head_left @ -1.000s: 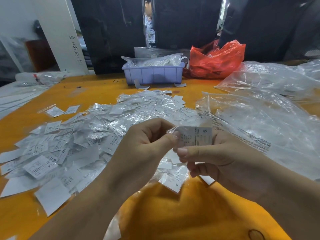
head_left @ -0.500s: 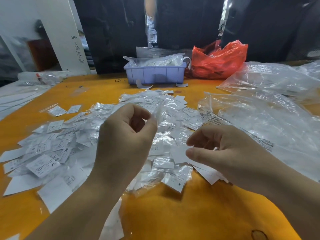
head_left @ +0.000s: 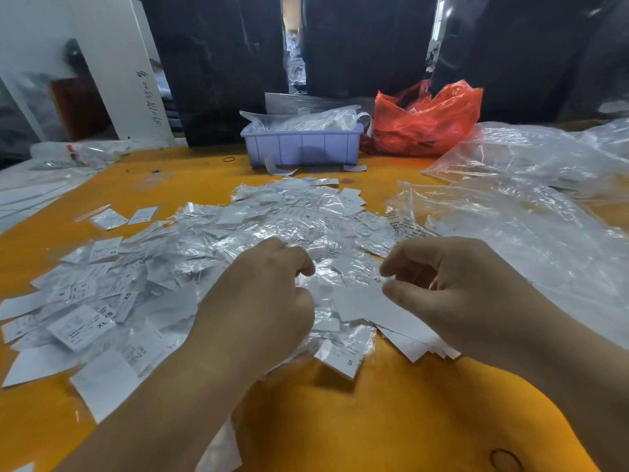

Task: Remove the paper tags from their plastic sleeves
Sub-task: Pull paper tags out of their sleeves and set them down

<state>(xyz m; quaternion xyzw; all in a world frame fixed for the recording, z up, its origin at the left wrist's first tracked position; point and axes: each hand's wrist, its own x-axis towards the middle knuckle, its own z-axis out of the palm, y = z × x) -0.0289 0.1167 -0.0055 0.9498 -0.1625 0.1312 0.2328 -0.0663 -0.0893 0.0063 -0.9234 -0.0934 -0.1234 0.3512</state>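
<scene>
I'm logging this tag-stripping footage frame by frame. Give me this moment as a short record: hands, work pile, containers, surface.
left hand: fingers curled, over the pile; a grip cannot be told
right hand: fingers loosely curled, over the pile; a grip cannot be told
pile of sleeved tags: spread across the table's middle
purple bin: far edge, holds plastic
red bag: right of the bin
clear bags: heaped at right
table: orange
</scene>
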